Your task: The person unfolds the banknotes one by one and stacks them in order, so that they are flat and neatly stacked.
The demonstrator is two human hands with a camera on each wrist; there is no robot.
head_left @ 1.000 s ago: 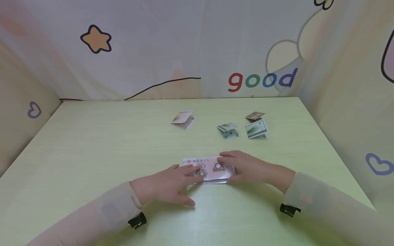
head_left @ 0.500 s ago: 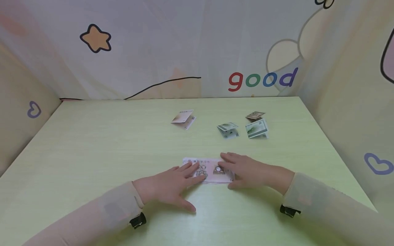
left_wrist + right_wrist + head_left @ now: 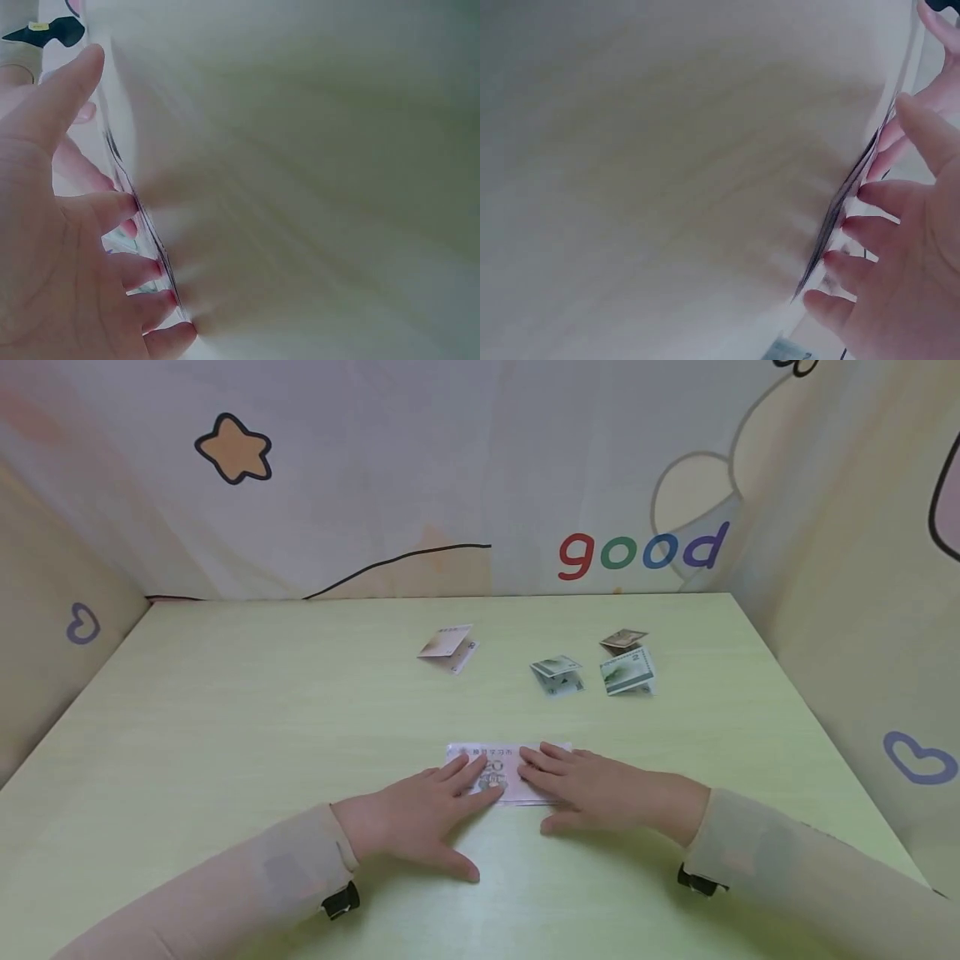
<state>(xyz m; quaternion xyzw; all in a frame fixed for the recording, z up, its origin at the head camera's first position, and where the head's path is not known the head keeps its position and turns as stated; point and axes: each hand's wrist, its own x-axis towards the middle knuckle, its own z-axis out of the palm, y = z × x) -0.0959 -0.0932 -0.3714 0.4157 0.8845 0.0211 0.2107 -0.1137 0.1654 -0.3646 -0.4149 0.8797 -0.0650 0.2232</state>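
Note:
A small stack of pale pink paper notes (image 3: 513, 787) lies flat near the middle of the table, its layered edge (image 3: 838, 206) visible in the right wrist view. My left hand (image 3: 416, 817) rests spread on the stack's left part, fingertips on the top note and thumb out on the table side. On the right part lies my right hand (image 3: 611, 787), its straight fingers pressing the top note. Both wrist views show the left hand (image 3: 67, 232) and right hand (image 3: 907, 255) with extended fingers along the stack's edge.
Farther back on the table (image 3: 262, 693) are a folded pink note (image 3: 446, 642), a folded green note (image 3: 557, 667), another green note (image 3: 627, 671) and a folded brown note (image 3: 622, 639) just behind it. Printed cloth walls (image 3: 375, 460) surround the back and sides.
My right hand has slid left and slightly nearer over the stack, covering the printed picture there. My left hand has moved slightly right, its fingers more spread. The notes look flatter.

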